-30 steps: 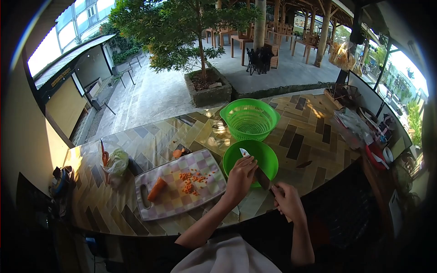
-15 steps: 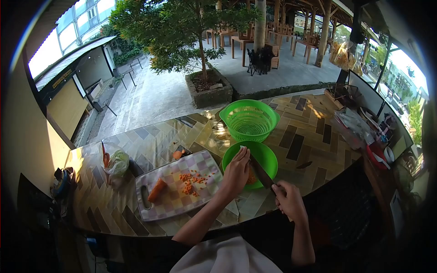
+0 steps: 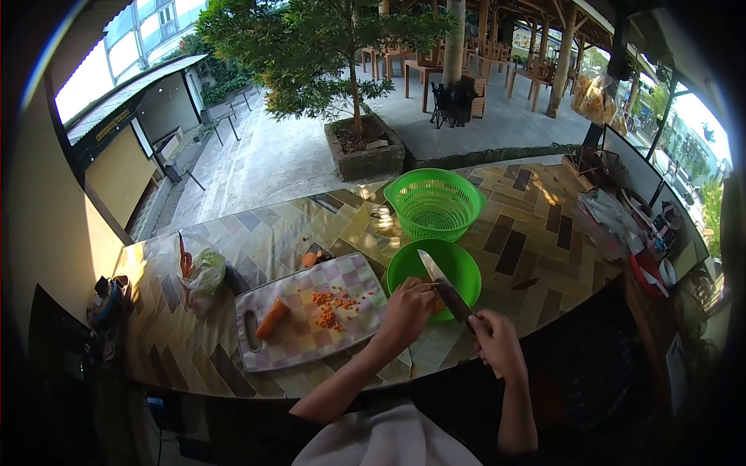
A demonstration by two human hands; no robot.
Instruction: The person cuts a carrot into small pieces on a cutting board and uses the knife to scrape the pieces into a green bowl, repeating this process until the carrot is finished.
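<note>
My right hand (image 3: pixel 499 342) is wrapped around the handle of a kitchen knife (image 3: pixel 444 281), whose blade slants up and left over a green bowl (image 3: pixel 468 264). Beside the lower blade, my left hand (image 3: pixel 406 317) has its fingers curled in against the metal; anything between them is hidden. Some orange bits show low in the bowl, partly behind the hands. On the checkered cutting board (image 3: pixel 291 342) to the left lie a piece of carrot (image 3: pixel 273 319) and a scatter of diced carrot (image 3: pixel 330 311).
A green colander (image 3: pixel 437 203) stands just behind the bowl. Carrot ends (image 3: pixel 312 258) lie past the board's far edge. Further left is a clear plastic bag (image 3: pixel 206 272) with pale green vegetables. Plastic packets (image 3: pixel 610 217) and a red item (image 3: pixel 646 272) crowd the table's right end.
My left hand has drawn back down the blade toward the handle, its fingers going from straight to curled. More of the blade shows now. The view has shifted slightly.
</note>
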